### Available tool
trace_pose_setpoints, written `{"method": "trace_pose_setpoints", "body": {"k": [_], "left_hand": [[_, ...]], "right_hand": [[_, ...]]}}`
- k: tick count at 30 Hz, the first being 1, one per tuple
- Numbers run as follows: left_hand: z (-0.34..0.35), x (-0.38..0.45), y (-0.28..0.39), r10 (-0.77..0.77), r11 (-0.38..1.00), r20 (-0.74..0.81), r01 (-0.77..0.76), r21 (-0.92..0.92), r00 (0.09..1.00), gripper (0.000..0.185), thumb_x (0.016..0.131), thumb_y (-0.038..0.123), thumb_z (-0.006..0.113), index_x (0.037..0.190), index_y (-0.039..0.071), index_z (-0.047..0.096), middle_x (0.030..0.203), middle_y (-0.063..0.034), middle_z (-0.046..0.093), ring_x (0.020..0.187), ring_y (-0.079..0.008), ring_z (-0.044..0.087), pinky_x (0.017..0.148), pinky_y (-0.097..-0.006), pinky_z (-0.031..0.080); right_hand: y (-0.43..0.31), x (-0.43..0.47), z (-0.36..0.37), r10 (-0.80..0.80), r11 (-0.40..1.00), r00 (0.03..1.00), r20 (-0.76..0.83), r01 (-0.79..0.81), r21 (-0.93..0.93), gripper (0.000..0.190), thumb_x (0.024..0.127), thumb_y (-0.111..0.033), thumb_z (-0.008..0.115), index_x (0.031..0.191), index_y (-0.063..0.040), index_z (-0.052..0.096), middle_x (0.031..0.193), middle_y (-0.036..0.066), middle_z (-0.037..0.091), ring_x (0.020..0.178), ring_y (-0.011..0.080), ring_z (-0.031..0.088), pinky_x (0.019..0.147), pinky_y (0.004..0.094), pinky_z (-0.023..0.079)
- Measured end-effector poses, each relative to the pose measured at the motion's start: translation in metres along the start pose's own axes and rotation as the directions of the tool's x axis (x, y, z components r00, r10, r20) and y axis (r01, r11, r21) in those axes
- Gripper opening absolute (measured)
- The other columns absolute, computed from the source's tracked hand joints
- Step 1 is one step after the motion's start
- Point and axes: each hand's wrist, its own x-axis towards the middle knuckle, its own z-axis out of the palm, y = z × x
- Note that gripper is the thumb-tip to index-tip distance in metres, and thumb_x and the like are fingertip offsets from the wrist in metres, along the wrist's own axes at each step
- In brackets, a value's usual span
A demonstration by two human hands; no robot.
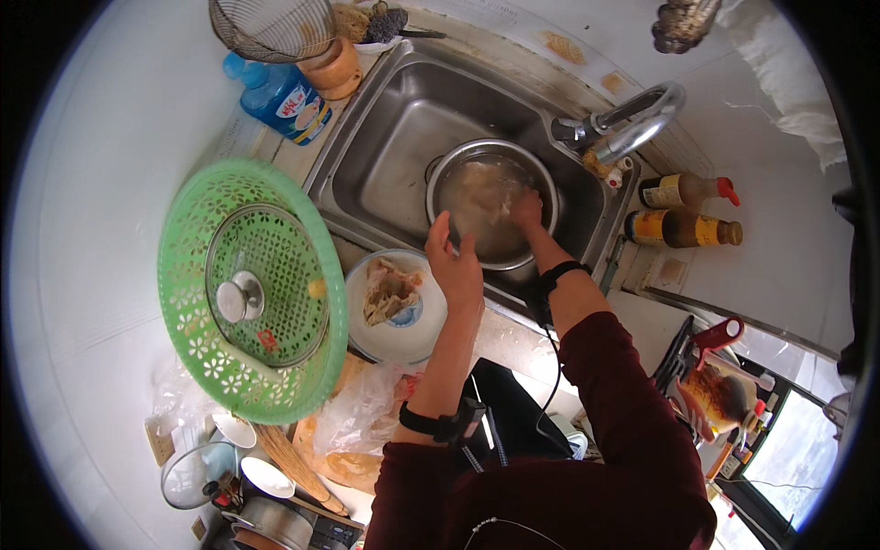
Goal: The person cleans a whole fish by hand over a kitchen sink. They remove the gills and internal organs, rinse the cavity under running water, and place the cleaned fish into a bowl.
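My right hand (526,208) is partly under cloudy water in a round metal basin (491,265), beside pale raw meat (485,189); whether the fingers grip it cannot be told. The basin stands in a stainless steel sink (385,148). Above the basin's near left rim is my left hand (456,265), its fingers apart and holding nothing. Left of that hand, a white bowl (371,340) holds a piece of raw poultry (390,292).
A green plastic basket (185,275) bearing a glass lid (258,350) stands left of the bowl. The chrome faucet (636,130) arches over the sink's right corner. Blue soap bottles (285,103) are at the upper left, sauce bottles (680,228) at the right.
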Motion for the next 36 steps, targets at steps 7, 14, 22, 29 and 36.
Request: {"method": "trace_pose_setpoints", "body": {"k": [7, 14, 22, 29, 36], "left_hand": [[0.007, 0.011, 0.008, -0.229, 0.950, -0.011, 0.221, -0.222, 0.973, 0.049, 0.090, -0.004, 0.056, 0.138, 0.004, 0.054, 0.140, -0.0128, 0.053, 0.133, -0.0231, 0.048, 0.112, -0.0354, 0.038], [0.012, 0.025, 0.000, -0.257, 0.953, 0.143, 0.276, -0.127, 0.956, 0.048, 0.092, 0.001, 0.062, 0.139, 0.004, 0.053, 0.140, -0.0141, 0.053, 0.125, -0.0214, 0.053, 0.106, -0.0322, 0.040], [0.037, 0.043, -0.001, 0.046, 0.934, 0.224, -0.122, 0.337, 0.974, 0.049, 0.090, 0.021, 0.073, 0.133, 0.002, 0.061, 0.119, -0.0194, 0.069, 0.103, -0.0295, 0.067, 0.091, -0.0362, 0.051], [0.033, 0.045, 0.024, 0.259, 0.783, 0.365, -0.416, 0.462, 0.894, 0.029, 0.092, 0.024, 0.068, 0.110, 0.001, 0.070, 0.099, -0.0227, 0.070, 0.091, -0.0406, 0.067, 0.079, -0.0434, 0.052], [0.042, 0.016, 0.062, 0.345, 0.693, 0.368, -0.499, 0.520, 0.863, 0.024, 0.093, 0.026, 0.067, 0.103, 0.005, 0.071, 0.088, -0.0204, 0.070, 0.080, -0.0420, 0.067, 0.072, -0.0468, 0.052]], "right_hand": [[0.001, -0.007, 0.021, -0.133, 0.987, 0.929, 0.344, 0.094, 0.129, 0.072, 0.076, -0.020, 0.080, 0.138, -0.004, 0.048, 0.122, 0.024, 0.064, 0.108, 0.0415, 0.066, 0.095, 0.0506, 0.052], [-0.039, -0.046, -0.065, 0.088, 0.299, 0.803, 0.589, -0.585, 0.754, 0.053, 0.079, -0.013, 0.081, 0.126, 0.000, 0.062, 0.108, 0.008, 0.068, 0.092, 0.0184, 0.067, 0.070, 0.0354, 0.055], [-0.077, -0.087, -0.158, -0.172, 0.234, 0.958, 0.228, -0.185, 0.954, 0.054, 0.084, -0.014, 0.079, 0.130, 0.007, 0.060, 0.109, 0.010, 0.069, 0.094, 0.0148, 0.065, 0.080, 0.0299, 0.053], [-0.086, -0.111, -0.196, -0.201, 0.202, 0.972, 0.123, -0.081, 0.976, 0.047, 0.085, -0.009, 0.072, 0.127, 0.009, 0.061, 0.108, 0.009, 0.070, 0.090, 0.0119, 0.064, 0.081, 0.0275, 0.052], [-0.074, -0.111, -0.194, -0.094, 0.236, 0.988, 0.119, -0.094, 0.967, 0.039, 0.083, -0.013, 0.072, 0.116, 0.007, 0.067, 0.091, 0.006, 0.071, 0.078, 0.0102, 0.063, 0.070, 0.0280, 0.052]]}}
